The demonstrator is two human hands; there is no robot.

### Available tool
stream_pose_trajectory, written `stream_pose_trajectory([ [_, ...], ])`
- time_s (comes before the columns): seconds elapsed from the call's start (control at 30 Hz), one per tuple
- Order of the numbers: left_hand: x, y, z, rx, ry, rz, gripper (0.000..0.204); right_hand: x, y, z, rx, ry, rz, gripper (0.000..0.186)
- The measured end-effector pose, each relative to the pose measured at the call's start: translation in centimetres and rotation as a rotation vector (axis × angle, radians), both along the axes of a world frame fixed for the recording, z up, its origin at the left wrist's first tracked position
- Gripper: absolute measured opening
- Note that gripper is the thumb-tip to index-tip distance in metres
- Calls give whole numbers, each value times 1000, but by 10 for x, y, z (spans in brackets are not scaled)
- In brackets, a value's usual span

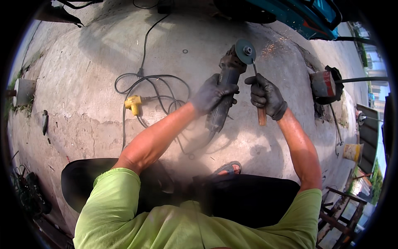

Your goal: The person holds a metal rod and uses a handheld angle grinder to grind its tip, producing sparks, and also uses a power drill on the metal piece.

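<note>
My left hand (211, 96), in a dark glove, is closed around the body of an angle grinder (230, 74). The grinder's head points away from me, and its greenish disc (241, 52) faces up and to the right. My right hand (267, 97), also gloved, grips a tool with a thin metal shaft (255, 66) and a wooden handle (262, 117). The shaft's tip is at the disc's lower right edge, where they seem to touch. Orange sparks (273, 47) spray to the right of the disc. What kind of tool it is, I cannot tell.
Black cable (166, 79) lies looped on the concrete floor (99, 91), with a yellow plug connector (133, 103). A blue machine (298, 18) stands at the far right. To the right are a red-banded bucket (321, 84) and a yellow-and-white bucket (352, 152). Another bucket (25, 92) is at left.
</note>
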State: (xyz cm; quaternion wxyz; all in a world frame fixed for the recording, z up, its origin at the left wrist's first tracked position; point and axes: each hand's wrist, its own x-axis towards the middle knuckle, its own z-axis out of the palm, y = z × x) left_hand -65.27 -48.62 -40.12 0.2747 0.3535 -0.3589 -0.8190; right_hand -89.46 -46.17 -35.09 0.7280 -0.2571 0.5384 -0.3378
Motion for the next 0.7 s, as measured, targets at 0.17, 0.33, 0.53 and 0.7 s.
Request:
stream_pose_trajectory([
  [0.17,-2,3,-3,9,47,15,66,2,-3,-1,17,-41,32,43],
  [0.33,-1,0,-2,-2,-3,1,66,10,3,1,-93,174,169,44],
  [0.53,0,-4,-4,-19,21,11,67,12,1,13,-215,297,91,49],
  [0.7,1,-4,0,-25,-5,1,68,13,1,11,-270,442,134,48],
])
